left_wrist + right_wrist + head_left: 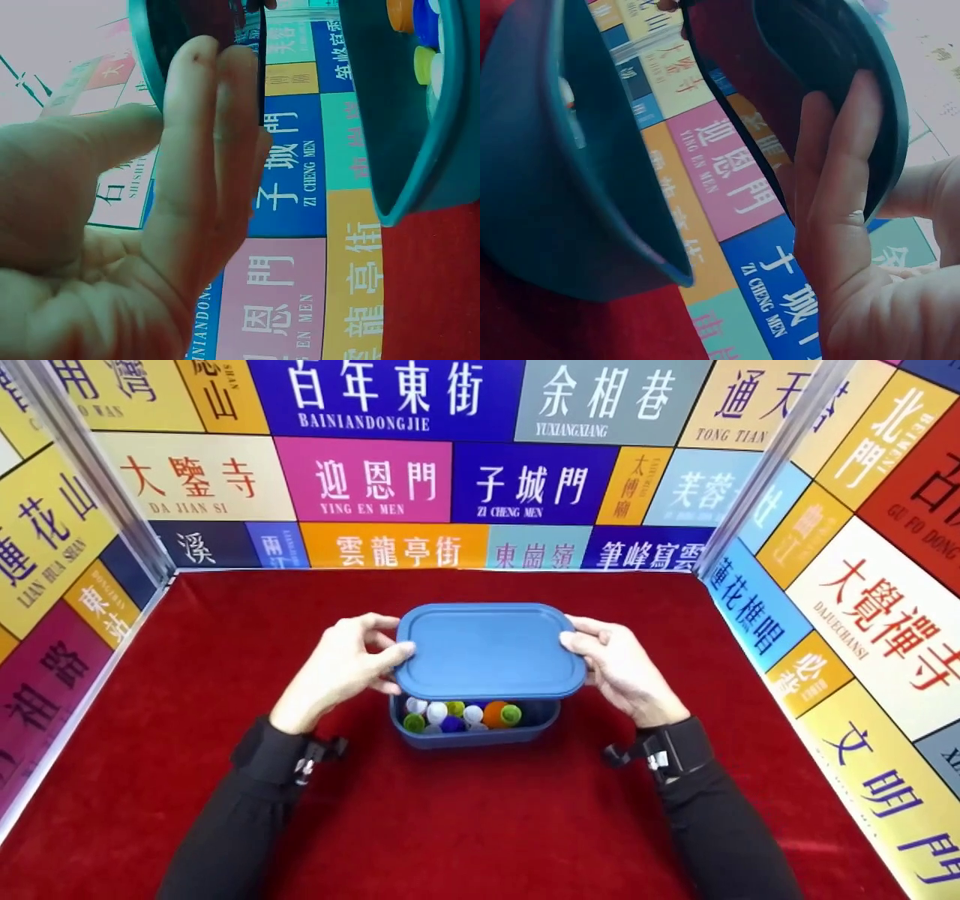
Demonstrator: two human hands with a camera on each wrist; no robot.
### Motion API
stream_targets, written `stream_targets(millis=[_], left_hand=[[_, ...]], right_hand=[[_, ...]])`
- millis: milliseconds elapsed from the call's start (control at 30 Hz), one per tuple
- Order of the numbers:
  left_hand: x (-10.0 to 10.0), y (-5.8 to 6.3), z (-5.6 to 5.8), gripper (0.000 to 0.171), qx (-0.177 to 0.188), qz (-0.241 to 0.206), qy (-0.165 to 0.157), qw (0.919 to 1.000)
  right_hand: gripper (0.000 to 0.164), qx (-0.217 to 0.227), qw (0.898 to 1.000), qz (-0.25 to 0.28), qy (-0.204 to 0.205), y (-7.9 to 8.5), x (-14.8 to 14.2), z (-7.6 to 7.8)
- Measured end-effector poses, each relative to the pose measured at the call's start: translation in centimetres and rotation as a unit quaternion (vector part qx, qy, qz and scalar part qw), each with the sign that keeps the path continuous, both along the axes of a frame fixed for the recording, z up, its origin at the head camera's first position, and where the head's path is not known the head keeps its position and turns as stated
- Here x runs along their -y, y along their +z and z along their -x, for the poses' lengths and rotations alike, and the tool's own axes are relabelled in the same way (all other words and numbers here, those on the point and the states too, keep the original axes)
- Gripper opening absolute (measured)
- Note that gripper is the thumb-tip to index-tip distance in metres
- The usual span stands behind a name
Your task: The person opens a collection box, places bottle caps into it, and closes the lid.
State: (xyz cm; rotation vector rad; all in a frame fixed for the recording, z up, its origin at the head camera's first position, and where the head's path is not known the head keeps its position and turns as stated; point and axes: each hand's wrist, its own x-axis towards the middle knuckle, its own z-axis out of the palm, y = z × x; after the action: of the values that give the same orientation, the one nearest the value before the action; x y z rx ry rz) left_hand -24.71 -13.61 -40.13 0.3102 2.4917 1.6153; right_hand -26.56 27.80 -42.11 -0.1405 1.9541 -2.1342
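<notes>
A blue rectangular lid [491, 652] with rounded corners is held between both hands, raised over a matching blue box [474, 740]. My left hand [349, 656] pinches its left end, thumb on top and fingers underneath. At the opposite end, my right hand [621, 664] grips it the same way. Several small bottle caps [452, 724] in white, green, blue and orange lie inside the box; the lid hides its back part from the head view. Both wrist views show a gap between the lid [896, 112] and the box's rim [409, 184].
The box stands on a red cloth [480, 825] that covers the table. Panels [364, 480] printed with large characters enclose the back and both sides, with metal corner posts [112, 472]. Black straps with small devices [667, 754] sit on both wrists.
</notes>
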Motion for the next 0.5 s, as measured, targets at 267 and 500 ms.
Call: stream_targets(millis=[267,500], left_hand=[[-0.1,-0.9,0.1,0.068,0.032,0.063,0.005,0.9975],[-0.3,-1.3,0.2,0.063,0.029,0.113,0.013,0.9931]], right_hand=[[0.061,-0.027,0.99,-0.138,0.004,-1.3,1.1,0.1],[0.065,-0.05,0.968,-0.248,0.001,-2.0,1.5,0.4]])
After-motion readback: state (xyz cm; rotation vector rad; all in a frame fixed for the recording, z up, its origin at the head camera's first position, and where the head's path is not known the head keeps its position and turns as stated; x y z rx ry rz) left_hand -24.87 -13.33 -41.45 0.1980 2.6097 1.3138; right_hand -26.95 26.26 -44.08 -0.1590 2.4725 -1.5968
